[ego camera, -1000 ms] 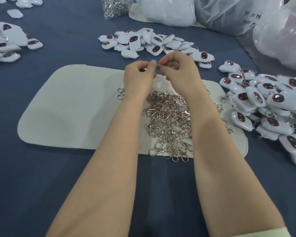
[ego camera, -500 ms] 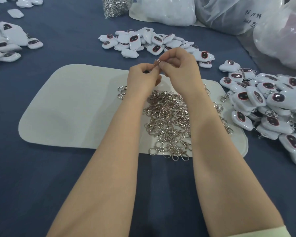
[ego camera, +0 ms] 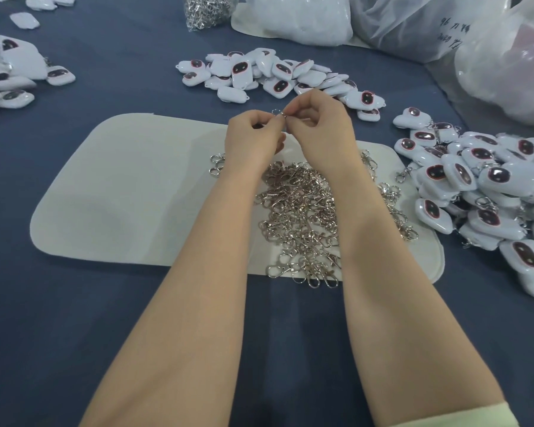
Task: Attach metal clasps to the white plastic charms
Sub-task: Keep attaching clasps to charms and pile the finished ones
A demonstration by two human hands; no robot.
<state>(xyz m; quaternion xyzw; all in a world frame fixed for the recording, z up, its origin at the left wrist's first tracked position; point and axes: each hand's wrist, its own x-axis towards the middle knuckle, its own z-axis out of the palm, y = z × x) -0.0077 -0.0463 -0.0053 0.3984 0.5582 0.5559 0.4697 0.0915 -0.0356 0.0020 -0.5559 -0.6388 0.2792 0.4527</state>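
Your left hand (ego camera: 253,140) and right hand (ego camera: 318,127) pinch one metal clasp (ego camera: 279,113) above the mat's (ego camera: 136,195) far edge, likely opening its ring. Spare clasps (ego camera: 299,211) heaped on the mat lie within reach.

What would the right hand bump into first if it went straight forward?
Probably the pile of white charms just beyond the right hand, unless it is held high enough to pass over.

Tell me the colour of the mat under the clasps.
The mat is off-white, best seen in head view.
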